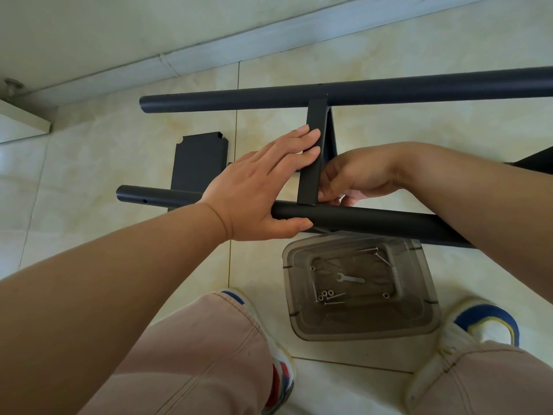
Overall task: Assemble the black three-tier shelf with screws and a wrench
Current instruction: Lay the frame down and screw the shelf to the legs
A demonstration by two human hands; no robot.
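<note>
Two black tube legs lie across the floor: a far tube (239, 100) and a near tube (374, 223). A black shelf panel (314, 151) stands on edge between them. My left hand (263, 187) holds the near tube with its thumb under it, and its straight fingers press the panel's left face. My right hand (353, 178) has curled fingers at the corner where the panel meets the near tube; what it pinches is hidden. A small silver wrench (350, 278) lies in a clear plastic bin (302, 313) with several screws (332, 298) and nuts.
A loose black shelf panel (197, 160) lies flat on the tiled floor to the left. Another black part (535, 160) shows at the right edge. A wall skirting runs along the back. My knees and shoes frame the bin.
</note>
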